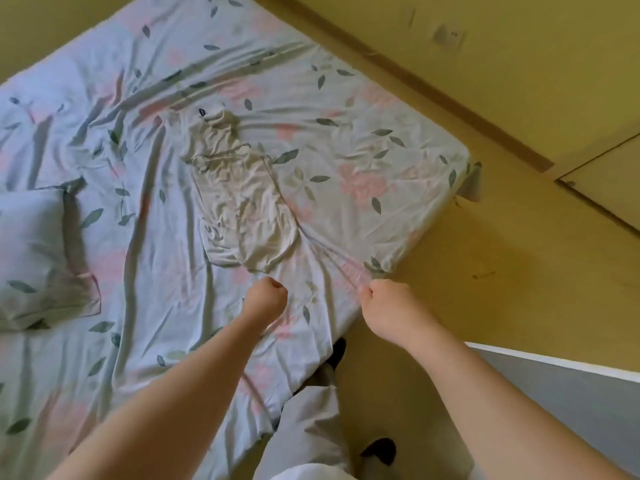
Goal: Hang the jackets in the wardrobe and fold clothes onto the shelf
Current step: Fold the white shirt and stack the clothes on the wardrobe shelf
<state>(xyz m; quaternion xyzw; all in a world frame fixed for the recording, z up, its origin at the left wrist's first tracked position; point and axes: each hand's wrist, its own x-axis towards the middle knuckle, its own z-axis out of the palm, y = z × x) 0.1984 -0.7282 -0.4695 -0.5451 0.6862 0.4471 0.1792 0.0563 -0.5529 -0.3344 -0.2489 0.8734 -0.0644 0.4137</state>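
Note:
A crumpled cream garment (242, 195) lies spread lengthwise on the floral bed sheet (166, 258), collar end far from me, hem toward me. My left hand (268, 297) is a closed fist just below the hem, resting over the sheet, and I see nothing in it. My right hand (389, 304) is at the bed's near edge, its fingers closed on a bunch of the sheet, with taut creases running from it toward the garment.
A pillow (34, 258) in the same floral fabric lies at the left of the bed. The yellow floor (485, 244) runs along the right, with a wooden baseboard (433, 88) and a wall socket (446, 36) beyond. My legs and dark shoes (379, 448) stand by the bed corner.

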